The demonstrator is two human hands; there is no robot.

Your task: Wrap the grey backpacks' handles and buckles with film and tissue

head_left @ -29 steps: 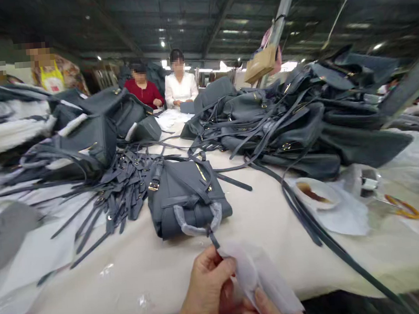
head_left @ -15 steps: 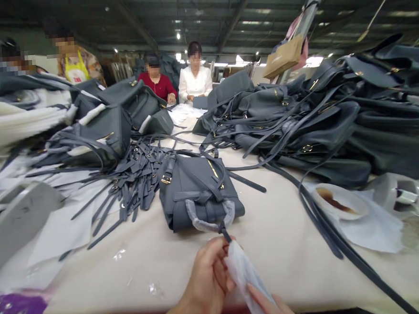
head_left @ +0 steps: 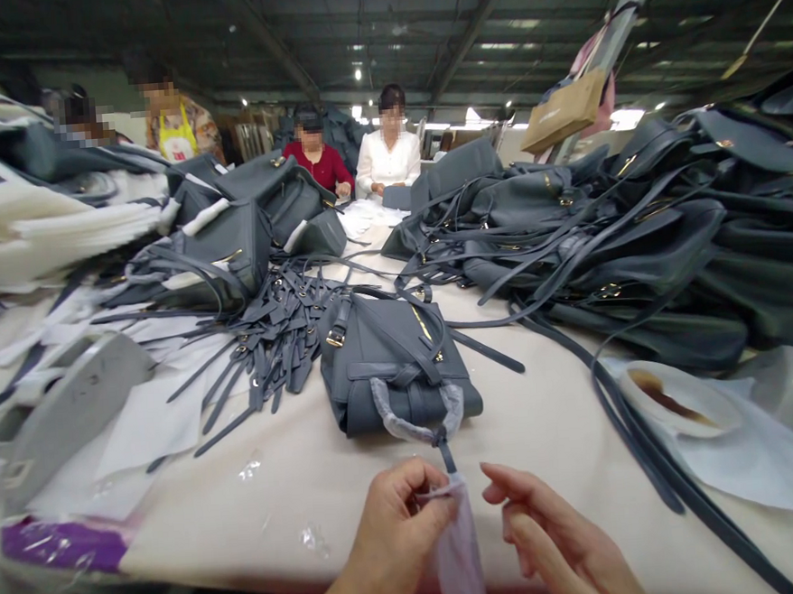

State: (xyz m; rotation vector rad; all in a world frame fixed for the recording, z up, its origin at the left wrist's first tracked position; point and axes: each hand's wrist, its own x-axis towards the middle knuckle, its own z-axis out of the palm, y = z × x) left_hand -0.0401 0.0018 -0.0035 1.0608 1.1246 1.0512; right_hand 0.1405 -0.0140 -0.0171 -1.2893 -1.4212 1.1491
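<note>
A dark blue-grey leather backpack point(head_left: 401, 355) lies on the table in front of me, its carry handle point(head_left: 395, 422) wrapped in clear film and turned my way. From that handle hangs a narrow leather tag point(head_left: 448, 457), its lower part inside thin white tissue paper point(head_left: 459, 555). My left hand point(head_left: 406, 532) pinches the upper edge of the tissue between thumb and fingers. Just right of it, my right hand point(head_left: 555, 526) is off the paper, with fingers apart and nothing in them.
Loose leather straps point(head_left: 283, 327) are heaped left of the backpack. Piles of bags rise on the right point(head_left: 644, 252) and left point(head_left: 230, 245). A tape dispenser point(head_left: 71, 410) stands at left, a white bowl with brown residue point(head_left: 682, 399) at right. Several people work across the table.
My right hand has let go of the tissue and lifted up to the right. The left hand keeps its pinch on the paper, which now hangs straighter. The view has shifted slightly left.
</note>
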